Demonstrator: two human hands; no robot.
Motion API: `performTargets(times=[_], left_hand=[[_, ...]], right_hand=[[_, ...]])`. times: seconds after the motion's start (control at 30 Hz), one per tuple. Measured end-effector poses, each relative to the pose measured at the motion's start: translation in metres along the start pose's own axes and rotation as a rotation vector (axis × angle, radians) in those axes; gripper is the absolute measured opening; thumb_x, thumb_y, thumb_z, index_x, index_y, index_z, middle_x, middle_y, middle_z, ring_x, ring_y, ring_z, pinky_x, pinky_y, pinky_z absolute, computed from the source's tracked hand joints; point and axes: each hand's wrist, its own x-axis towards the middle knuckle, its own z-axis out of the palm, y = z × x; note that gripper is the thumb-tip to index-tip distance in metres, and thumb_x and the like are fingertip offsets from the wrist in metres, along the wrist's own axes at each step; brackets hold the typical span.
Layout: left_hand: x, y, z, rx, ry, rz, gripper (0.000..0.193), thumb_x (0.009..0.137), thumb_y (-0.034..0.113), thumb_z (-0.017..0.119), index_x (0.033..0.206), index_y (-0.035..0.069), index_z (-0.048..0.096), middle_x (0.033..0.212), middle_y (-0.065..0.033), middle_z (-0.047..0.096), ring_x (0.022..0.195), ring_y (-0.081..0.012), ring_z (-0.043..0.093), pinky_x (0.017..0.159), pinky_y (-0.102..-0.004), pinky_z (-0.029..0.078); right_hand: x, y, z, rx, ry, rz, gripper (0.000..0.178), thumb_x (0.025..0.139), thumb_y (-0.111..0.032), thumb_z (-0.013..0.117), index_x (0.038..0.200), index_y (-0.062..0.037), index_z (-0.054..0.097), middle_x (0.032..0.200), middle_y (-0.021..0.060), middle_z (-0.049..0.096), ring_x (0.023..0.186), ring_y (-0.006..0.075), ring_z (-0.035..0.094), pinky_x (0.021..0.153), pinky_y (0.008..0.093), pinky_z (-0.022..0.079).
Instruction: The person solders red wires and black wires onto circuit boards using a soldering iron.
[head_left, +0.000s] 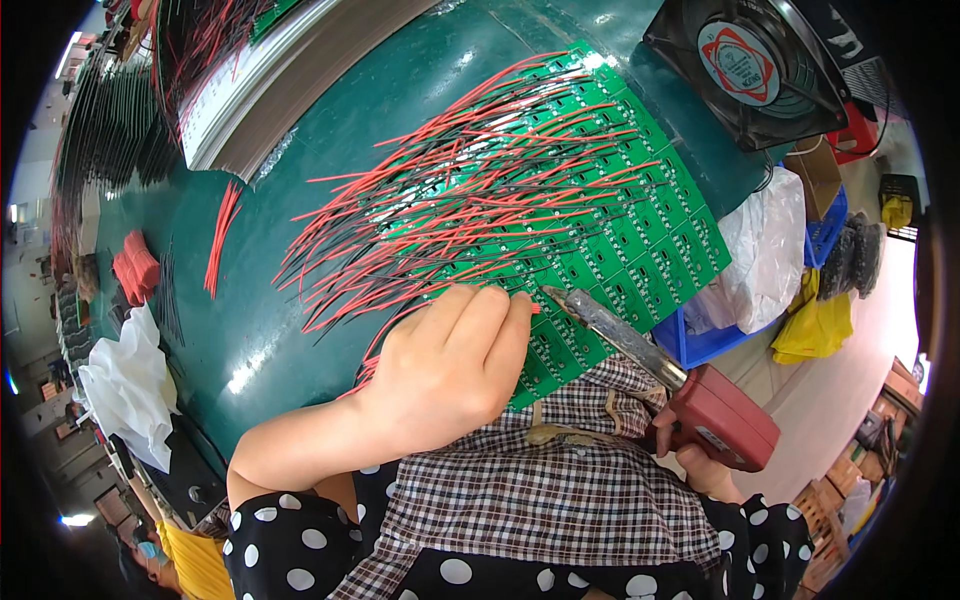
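Pinches a red wire [535,309] tightly in the left hand [445,360]! Wraps the soldering iron [725,415] in the right hand [710,475]! Has the circuit-board sheet [605,318], on the bench [215,330], seemingly part-wired, with right-side cells [700,240] left bare.

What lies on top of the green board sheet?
Red and black wires lie across the green board sheet; the left hand and soldering iron reach over its near part. Anything under the densest wires and hand is hidden.
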Motion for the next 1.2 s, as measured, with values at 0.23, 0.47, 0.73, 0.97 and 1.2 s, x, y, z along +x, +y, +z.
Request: performTargets(times=[0.23,0.47,0.73,0.97,1.2], left_hand=[[0.002,0.002,-0.002,0.01,-0.024,-0.008,0.033,0.062,0.003,0.06,0.093,-0.007,0.062,0.077,-0.0097,0.055,0.062,-0.0208,0.054,0.051,-0.0292,0.046],[0.004,0.003,-0.008,-0.005,-0.135,-0.03,0.034,0.062,0.003,0.06,0.094,-0.009,0.061,0.08,-0.0109,0.054,0.065,-0.0218,0.055,0.053,-0.0296,0.047],[0.006,0.006,-0.01,-0.001,-0.164,-0.041,0.035,0.062,0.003,0.06,0.095,-0.008,0.061,0.082,-0.0109,0.054,0.067,-0.0221,0.055,0.054,-0.0299,0.048],[0.015,0.005,-0.001,0.001,-0.039,-0.031,0.033,0.062,0.005,0.061,0.093,-0.007,0.063,0.083,-0.0112,0.055,0.068,-0.0217,0.056,0.054,-0.0296,0.048],[0.018,0.002,0.005,-0.011,-0.024,0.01,0.033,0.061,0.005,0.061,0.092,-0.007,0.063,0.078,-0.0101,0.054,0.064,-0.0211,0.055,0.053,-0.0297,0.047]], right_hand=[[-0.012,0.02,-0.009,-0.402,0.074,-0.098,0.049,0.067,-0.02,0.077,0.103,0.0054,0.058,0.094,0.023,0.065,0.081,0.0292,0.067,0.073,0.0357,0.053],[-0.004,0.046,-0.021,-0.649,-0.096,-0.659,0.056,0.066,-0.018,0.075,0.11,0.0099,0.054,0.09,0.0267,0.064,0.068,0.0316,0.068,0.065,0.0345,0.055],[-0.014,0.051,-0.001,-0.189,0.459,-0.292,0.052,0.057,-0.002,0.075,0.104,0.0076,0.055,0.084,0.0149,0.064,0.071,0.0229,0.065,0.066,0.0308,0.053],[0.004,-0.012,0.01,-0.298,0.218,0.045,0.046,0.059,-0.002,0.074,0.102,-0.0003,0.058,0.085,0.0051,0.065,0.079,0.0158,0.064,0.072,0.0278,0.051],[-0.006,0.01,-0.006,-0.334,0.187,-0.067,0.042,0.061,-0.005,0.076,0.1,0.0004,0.06,0.09,0.0096,0.066,0.081,0.0218,0.066,0.074,0.0315,0.053]])
